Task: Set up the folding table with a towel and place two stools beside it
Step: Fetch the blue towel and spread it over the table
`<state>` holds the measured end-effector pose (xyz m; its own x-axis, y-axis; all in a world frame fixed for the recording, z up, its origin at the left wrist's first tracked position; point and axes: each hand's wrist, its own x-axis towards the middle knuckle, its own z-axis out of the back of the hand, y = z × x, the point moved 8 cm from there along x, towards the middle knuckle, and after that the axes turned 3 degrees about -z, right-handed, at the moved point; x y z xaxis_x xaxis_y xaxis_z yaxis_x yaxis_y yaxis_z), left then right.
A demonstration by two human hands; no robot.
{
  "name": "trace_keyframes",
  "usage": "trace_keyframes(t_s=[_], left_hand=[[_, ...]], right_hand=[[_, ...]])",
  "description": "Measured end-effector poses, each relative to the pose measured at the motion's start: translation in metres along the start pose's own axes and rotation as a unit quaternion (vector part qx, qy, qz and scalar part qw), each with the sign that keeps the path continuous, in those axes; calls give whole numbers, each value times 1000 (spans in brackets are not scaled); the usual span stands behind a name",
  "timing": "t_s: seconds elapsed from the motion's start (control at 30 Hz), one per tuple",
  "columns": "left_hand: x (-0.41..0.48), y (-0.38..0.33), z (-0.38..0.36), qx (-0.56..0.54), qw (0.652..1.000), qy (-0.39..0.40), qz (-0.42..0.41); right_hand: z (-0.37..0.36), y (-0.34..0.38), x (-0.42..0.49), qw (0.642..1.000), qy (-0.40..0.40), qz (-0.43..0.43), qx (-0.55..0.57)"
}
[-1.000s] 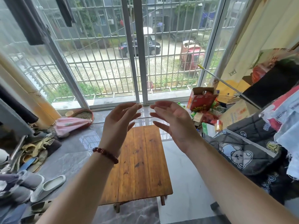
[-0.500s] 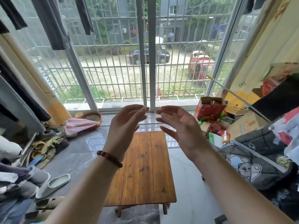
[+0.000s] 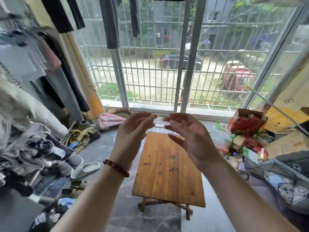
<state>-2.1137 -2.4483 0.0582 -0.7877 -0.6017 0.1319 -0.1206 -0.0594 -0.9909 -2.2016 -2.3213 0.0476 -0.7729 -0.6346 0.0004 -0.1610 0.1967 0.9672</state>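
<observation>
Above the table (image 3: 167, 174), left hand (image 3: 132, 136) faces right hand (image 3: 192, 139), seemingly apart.

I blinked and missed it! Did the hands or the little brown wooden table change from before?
Nothing was grabbed or dropped. Only the view swung left, showing more hanging dark clothes. The left hand and right hand stayed raised, open and empty, palms facing; the low brown wooden plank table stayed put.

Daylight floods through the barred window (image 3: 150, 77) onto grey marble floor (image 3: 147, 221), hanging clothes (image 3: 55, 77) left, cardboard boxes (image 3: 284, 144) right.
</observation>
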Motion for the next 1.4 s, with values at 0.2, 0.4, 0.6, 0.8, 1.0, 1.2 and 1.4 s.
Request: trace_keyframes(t_s=[0.2,0.4,0.6,0.8,1.0,1.2,1.4], left_hand=[[-42,-6,86,1,999,-38,-1],[-88,-9,173,4,995,-96,-3],[-136,-6,255,7,985,-170,5],[-181,2,318,-4,970,-243,13],[-212,16,363,-22,949,-314,31],[-223,27,407,-43,926,-375,24],[-223,28,459,-31,899,-437,17]], right_hand=[[-87,-22,-26,998,46,-24,24],[-171,-52,-55,993,101,-54,18],[-252,-85,-79,982,168,-88,-3],[-320,-116,-99,964,235,-128,3],[-366,-143,-111,945,281,-169,3],[-414,-172,-105,921,330,-207,-8],[-482,-196,-87,888,403,-220,-29]])
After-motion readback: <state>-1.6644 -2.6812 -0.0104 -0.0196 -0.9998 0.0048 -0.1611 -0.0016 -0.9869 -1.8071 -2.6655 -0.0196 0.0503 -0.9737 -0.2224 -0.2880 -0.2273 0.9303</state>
